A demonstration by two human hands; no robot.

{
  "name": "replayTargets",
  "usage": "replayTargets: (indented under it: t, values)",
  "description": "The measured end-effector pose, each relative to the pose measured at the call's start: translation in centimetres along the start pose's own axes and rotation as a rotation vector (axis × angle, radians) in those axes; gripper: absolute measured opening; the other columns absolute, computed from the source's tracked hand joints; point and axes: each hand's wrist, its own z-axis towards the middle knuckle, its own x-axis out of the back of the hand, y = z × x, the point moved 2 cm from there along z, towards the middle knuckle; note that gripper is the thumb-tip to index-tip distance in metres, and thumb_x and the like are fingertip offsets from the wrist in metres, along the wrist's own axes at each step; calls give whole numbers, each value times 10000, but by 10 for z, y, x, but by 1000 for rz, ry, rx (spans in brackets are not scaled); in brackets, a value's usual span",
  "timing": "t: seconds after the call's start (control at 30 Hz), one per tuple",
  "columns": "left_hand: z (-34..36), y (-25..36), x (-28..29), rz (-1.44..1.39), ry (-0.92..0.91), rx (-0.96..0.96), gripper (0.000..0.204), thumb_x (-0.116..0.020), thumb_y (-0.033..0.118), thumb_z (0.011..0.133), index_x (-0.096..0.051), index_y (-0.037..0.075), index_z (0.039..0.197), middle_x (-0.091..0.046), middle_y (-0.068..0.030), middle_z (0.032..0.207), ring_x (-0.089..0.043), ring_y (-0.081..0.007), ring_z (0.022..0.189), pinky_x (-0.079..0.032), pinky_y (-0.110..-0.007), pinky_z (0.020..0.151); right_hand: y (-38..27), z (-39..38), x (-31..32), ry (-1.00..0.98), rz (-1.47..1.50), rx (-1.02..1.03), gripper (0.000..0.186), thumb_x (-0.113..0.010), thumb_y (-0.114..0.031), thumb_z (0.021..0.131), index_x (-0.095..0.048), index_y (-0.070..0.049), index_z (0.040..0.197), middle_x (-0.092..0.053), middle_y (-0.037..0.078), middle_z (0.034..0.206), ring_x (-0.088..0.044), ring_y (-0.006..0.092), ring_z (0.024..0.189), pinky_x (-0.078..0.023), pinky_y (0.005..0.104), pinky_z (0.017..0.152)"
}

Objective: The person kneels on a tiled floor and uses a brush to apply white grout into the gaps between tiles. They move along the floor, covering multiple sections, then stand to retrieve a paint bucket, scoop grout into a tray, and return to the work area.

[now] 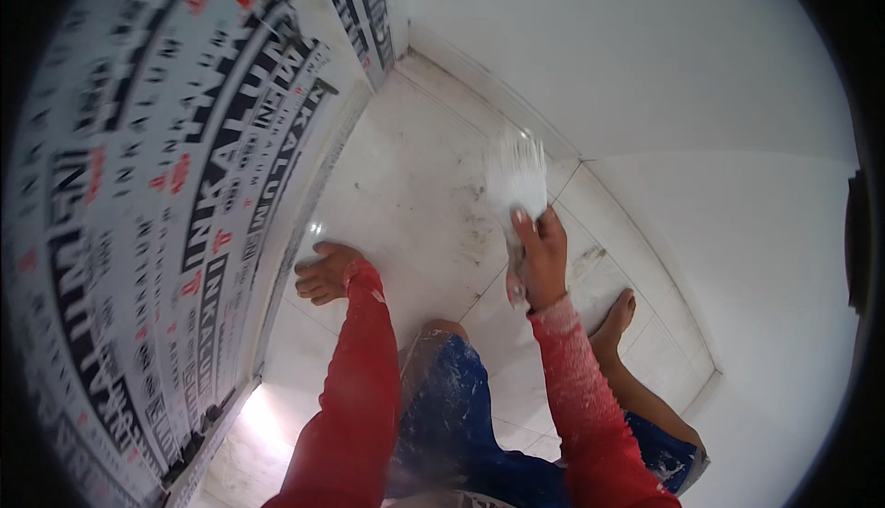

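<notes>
Red sleeves (590, 407) lie nearest; the right hand (546, 254) clasps a white brush (518, 176), long axis pointing forward along the floor (415, 139); the left hand (330, 273), fingers parted, rests near its left edge.

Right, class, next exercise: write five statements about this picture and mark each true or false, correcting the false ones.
1. The right grip holds a brush. True.
2. The bristles point back toward the person. False: the bristles point away.
3. Both sleeves are red. True.
4. The person wears green shorts. False: the shorts are blue.
5. The printed wrapping is nearer the left grip than the right grip. True.
</notes>
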Motion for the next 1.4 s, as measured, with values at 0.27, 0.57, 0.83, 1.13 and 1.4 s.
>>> replayTargets:
  t: [0.27, 0.57, 0.83, 1.13, 1.4]
  values:
    - [6, -5, -15, 80, 18, 25, 586, -514, 537, 880, -462, 100, 1267, -462, -182, 1313, -419, -338, 1263, -330, -480, 994, 23, 128, -74, -11, 161, -18, 256, -631, -202, 944, -618, 38, 1033, -614, 22, 851, -513, 79, 726, -432, 253, 655]
    - [6, -7, -22, 114, 36, -48, 584, -511, 532, 883, -460, 97, 1270, -463, -186, 1313, -422, -342, 1259, -333, -484, 992, 52, 144, -53, 184, 222, 29, 247, -644, -215, 937, -637, 23, 1001, -625, 11, 852, -517, 74, 729, -432, 247, 683]
    - [5, -6, -25, 163, -11, -166, 582, -508, 527, 885, -459, 95, 1271, -463, -188, 1312, -424, -346, 1255, -335, -487, 990, 55, 73, -22, 495, 383, -129, 242, -648, -205, 921, -621, -2, 1050, -644, 27, 845, -581, 82, 709, -461, 240, 660]
    - [8, -8, -32, 183, -50, -224, 580, -505, 522, 888, -458, 92, 1274, -464, -191, 1311, -427, -351, 1250, -337, -491, 988, 53, 131, -44, 278, 386, 1, 205, -659, -206, 924, -646, -6, 970, -570, -29, 764, -441, 52, 641, -343, 225, 550]
    - [9, -10, -39, 197, -57, -232, 578, -502, 518, 890, -457, 90, 1275, -464, -194, 1311, -430, -354, 1246, -339, -494, 986, 76, 72, 30, 547, 441, 15, 218, -637, -214, 924, -609, -4, 979, -619, 50, 756, -583, 131, 589, -473, 254, 540]
